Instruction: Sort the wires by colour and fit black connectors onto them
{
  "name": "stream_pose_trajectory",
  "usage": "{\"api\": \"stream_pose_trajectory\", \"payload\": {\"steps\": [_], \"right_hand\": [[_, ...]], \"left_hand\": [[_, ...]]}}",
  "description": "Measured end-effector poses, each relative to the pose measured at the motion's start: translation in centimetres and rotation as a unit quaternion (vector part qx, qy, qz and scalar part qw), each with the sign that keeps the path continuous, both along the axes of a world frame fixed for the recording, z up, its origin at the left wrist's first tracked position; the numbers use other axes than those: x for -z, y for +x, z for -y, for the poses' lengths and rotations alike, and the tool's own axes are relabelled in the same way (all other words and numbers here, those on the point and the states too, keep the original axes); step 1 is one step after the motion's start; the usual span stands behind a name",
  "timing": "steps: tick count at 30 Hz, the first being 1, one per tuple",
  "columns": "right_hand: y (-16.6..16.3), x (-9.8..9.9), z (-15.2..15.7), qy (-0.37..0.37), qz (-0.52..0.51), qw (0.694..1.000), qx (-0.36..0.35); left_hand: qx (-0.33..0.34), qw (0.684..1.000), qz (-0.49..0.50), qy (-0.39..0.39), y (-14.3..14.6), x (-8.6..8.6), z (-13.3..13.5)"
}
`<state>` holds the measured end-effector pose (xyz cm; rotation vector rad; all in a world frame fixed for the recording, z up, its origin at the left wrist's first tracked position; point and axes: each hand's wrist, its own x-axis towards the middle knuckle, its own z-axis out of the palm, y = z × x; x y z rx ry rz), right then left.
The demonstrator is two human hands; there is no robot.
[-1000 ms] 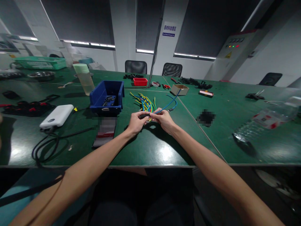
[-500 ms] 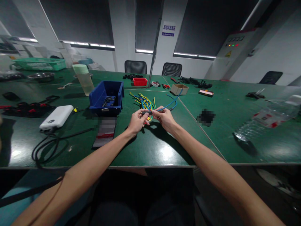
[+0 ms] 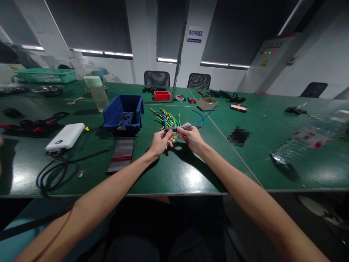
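Both my hands are raised a little above the green table [image 3: 177,174], near its middle. My left hand [image 3: 159,141] pinches one end of a short black tube [image 3: 170,129]. My right hand [image 3: 191,137] pinches a blue wire [image 3: 203,118] right at the tube's other end; the wire curves away up and to the right. Just behind my hands lies a loose bundle of yellow, green and blue wires [image 3: 167,117].
A blue bin [image 3: 124,113] with dark parts stands left of the wires. A white power bank [image 3: 65,136] with a black cable lies further left. A plastic bottle [image 3: 308,140] lies at the right. Red tray [image 3: 161,95], cardboard box [image 3: 208,104] and chairs stand behind.
My hands have lifted slightly and the black tube now shows clearly between them, with the blue wire stretched out further to the right.
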<state>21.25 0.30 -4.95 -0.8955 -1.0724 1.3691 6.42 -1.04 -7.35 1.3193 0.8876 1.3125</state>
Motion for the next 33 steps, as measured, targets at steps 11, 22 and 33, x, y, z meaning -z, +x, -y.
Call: {"api": "stream_pose_trajectory", "payload": {"steps": [11, 22, 33], "right_hand": [[0.49, 0.14, -0.37, -0.031, -0.035, 0.998, -0.049], [0.54, -0.19, -0.26, -0.021, -0.027, 0.998, -0.047], [0.46, 0.28, -0.46, -0.002, -0.016, 0.999, -0.045]], "left_hand": [[0.015, 1.000, -0.023, 0.015, -0.32, -0.21, 0.00], [-0.006, 1.000, -0.025, 0.016, -0.32, -0.03, 0.01], [0.006, 1.000, -0.022, 0.015, -0.33, 0.24, -0.25]]}}
